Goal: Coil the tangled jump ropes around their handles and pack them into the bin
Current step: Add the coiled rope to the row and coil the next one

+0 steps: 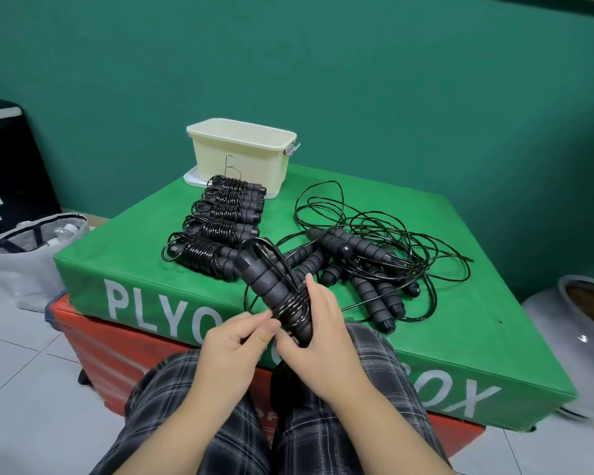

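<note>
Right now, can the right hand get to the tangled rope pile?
Probably yes, once freed: the right hand is gripping the half-coiled jump rope. The tangled pile lies just beyond it on the green box, nothing between.

I see a pair of black foam-grip jump-rope handles [275, 289] held together in front of me, tilted up and to the left, with thin glossy black cord wound in tight turns around their lower half and a loose loop arching over their upper end. To the left lies a row of finished black bundles [216, 224], each wrapped in cord, side by side. To the right sits a tangled heap of black handles and loose cord loops [367, 258]. Behind the row stands a cream plastic bin [242, 149], open-topped, marked with a handwritten "B".
</note>
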